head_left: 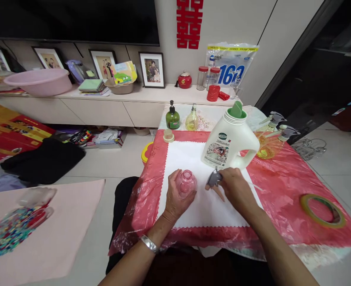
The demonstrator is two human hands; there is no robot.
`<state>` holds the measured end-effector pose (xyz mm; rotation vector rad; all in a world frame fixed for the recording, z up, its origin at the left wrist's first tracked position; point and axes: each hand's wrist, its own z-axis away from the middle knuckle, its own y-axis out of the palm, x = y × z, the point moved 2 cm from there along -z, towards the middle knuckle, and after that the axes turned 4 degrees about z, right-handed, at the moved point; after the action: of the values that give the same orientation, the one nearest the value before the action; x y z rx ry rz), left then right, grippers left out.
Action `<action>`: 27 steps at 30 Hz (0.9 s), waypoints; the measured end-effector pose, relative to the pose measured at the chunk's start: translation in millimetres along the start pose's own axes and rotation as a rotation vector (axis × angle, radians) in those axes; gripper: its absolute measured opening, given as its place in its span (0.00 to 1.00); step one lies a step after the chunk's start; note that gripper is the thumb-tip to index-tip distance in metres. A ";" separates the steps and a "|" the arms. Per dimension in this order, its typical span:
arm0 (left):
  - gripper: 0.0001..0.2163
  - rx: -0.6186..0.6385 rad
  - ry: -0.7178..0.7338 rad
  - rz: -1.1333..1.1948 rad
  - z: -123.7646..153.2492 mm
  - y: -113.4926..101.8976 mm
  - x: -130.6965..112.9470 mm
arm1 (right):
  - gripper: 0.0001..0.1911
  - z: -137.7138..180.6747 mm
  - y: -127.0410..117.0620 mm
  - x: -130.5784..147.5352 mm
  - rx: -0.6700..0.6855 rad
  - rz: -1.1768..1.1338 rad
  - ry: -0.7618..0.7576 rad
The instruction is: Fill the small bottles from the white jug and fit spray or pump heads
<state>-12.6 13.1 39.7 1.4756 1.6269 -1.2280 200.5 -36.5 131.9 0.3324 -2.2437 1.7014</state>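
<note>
My left hand (175, 198) is wrapped round a pink see-through bottle (186, 183), upright with its neck uncovered. To its right, my right hand (233, 188) grips a grey spray nozzle (214, 178), and a thin pale tube sticks out behind the hand. Both are over a white cloth (187, 155) with a scalloped edge. Just beyond them stands a large white detergent jug (227, 139), a green spout in its open mouth. A cream-coloured cap (168, 136) sits at the cloth's far left corner.
Red plastic film (270, 198) covers the table. Two spray bottles with yellow liquid (266, 151) stand at the right, beyond a roll of tape (323, 210). A green pump bottle (172, 117) and a small yellowish bottle (191, 120) are at the back. A pink sheet (74, 214) holds colourful bits.
</note>
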 end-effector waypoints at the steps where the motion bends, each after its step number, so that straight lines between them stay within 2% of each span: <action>1: 0.37 0.001 -0.001 -0.002 -0.2 0.3 0.3 | 0.07 -0.6 -13.1 0.6 -0.058 -0.066 0.012; 4: 0.36 -0.014 0.001 -0.021 -0.9 1.4 0.5 | 0.15 -5.2 -48.1 8.4 -0.284 -0.361 0.036; 6: 0.36 -0.027 0.011 -0.037 -1.3 2.6 0.2 | 0.17 -11.5 -61.9 17.5 -0.421 -0.609 0.022; 9: 0.36 -0.039 0.024 -0.049 -1.2 4.0 0.6 | 0.19 -23.7 -67.7 35.0 -0.489 -1.040 -0.004; 11: 0.36 -0.038 0.029 -0.053 -0.8 4.1 1.1 | 0.21 -30.0 -66.6 47.8 -0.480 -1.247 0.024; 12: 0.36 -0.034 0.029 -0.059 -0.7 3.9 1.4 | 0.21 -31.9 -65.7 53.9 -0.473 -1.279 0.041; 16: 0.36 -0.016 0.029 -0.073 -0.4 2.9 1.8 | 0.16 -33.7 -56.0 70.4 -0.405 -1.212 0.045; 22: 0.36 -0.032 0.069 -0.082 -1.6 4.4 0.9 | 0.14 -34.7 -9.0 78.5 -0.109 -1.213 0.095; 27: 0.36 -0.035 0.059 -0.089 -2.4 4.4 -0.9 | 0.18 -35.8 22.0 78.5 0.055 -1.188 0.087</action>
<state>-7.8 14.7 40.4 1.4441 1.7605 -1.2081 123.4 3.9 150.7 1.2480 -1.3635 1.0469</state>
